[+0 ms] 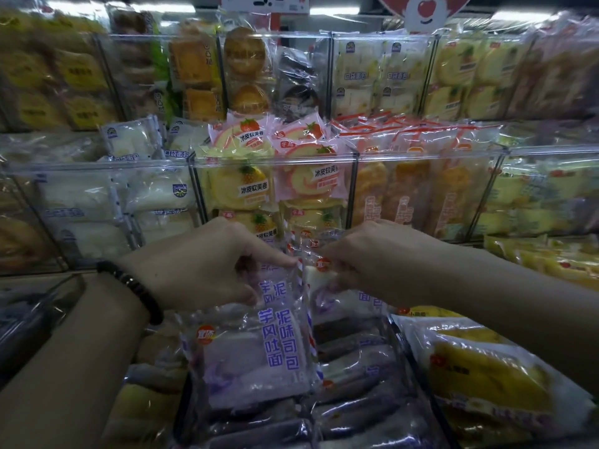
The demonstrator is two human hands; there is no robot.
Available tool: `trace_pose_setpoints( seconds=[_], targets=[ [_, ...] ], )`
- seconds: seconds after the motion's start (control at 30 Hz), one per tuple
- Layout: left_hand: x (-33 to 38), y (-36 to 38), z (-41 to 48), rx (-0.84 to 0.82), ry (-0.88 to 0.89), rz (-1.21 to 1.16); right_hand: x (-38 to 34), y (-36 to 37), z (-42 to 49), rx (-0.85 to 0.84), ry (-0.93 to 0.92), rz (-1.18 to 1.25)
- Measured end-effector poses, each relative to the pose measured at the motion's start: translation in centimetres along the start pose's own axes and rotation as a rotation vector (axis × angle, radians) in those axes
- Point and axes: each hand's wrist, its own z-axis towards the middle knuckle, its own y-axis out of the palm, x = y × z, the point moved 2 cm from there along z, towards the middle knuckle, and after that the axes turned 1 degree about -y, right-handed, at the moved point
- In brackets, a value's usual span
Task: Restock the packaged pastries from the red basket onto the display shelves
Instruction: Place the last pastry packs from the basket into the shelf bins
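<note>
My left hand (207,264) grips the top of a clear packet of purple taro toast (252,354) that hangs upright over the lowest shelf compartment. My right hand (366,264) pinches the top of a second taro packet (327,286) just to the right, most of it hidden behind the first packet and my fingers. Both packets sit above a row of dark purple packets (350,367) lying in the bottom bin. The red basket is not in view.
Clear acrylic bins (356,157) above hold yellow and pink roll cakes (304,176), white pocket breads (81,202) at left and orange breads (408,192) at right. Yellow packets (486,384) fill the bin at lower right. A dark bracelet (136,286) circles my left wrist.
</note>
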Motion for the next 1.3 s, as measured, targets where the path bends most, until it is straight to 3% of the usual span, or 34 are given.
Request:
trace_pose_setpoints(
  seconds=[0.13,0.3,0.4,0.5,0.6,0.67,0.73,0.9,1.0,1.3],
  targets=[
    [-0.4,0.6,0.2,0.067,0.052,0.085,0.0,0.4,-0.7,0.045,0.014,-0.043],
    [-1.5,0.9,0.5,0.029,0.004,0.001,-1.2,1.4,-0.5,0.099,-0.008,-0.060],
    [-1.5,0.6,-0.2,0.068,-0.022,-0.066,-1.2,1.3,-1.7,0.151,0.095,0.154],
    [-1.2,0.3,-1.7,0.251,-0.012,-0.113,-0.8,1.5,-3.9,0.234,0.180,0.205],
    [0.3,0.3,-4.7,0.585,-0.016,-0.105,-1.7,1.8,-6.8,0.398,0.232,0.267],
    [1.5,1.0,-7.6,0.788,-0.076,-0.104,-3.4,2.0,-8.8,0.499,0.230,0.376],
    [2.7,2.4,-10.3,0.884,-0.170,-0.084,-5.4,2.7,-10.5,0.516,0.190,0.460],
    [4.6,8.0,-14.0,0.737,-0.373,-0.062,-10.2,5.3,-11.9,0.379,0.072,0.453],
    [4.8,9.5,-14.2,0.607,-0.396,0.002,-11.9,5.4,-11.4,0.279,0.073,0.370],
    [3.2,9.1,-10.3,0.575,-0.529,0.039,-13.8,5.5,-9.4,0.206,0.135,0.360]
  ],
)
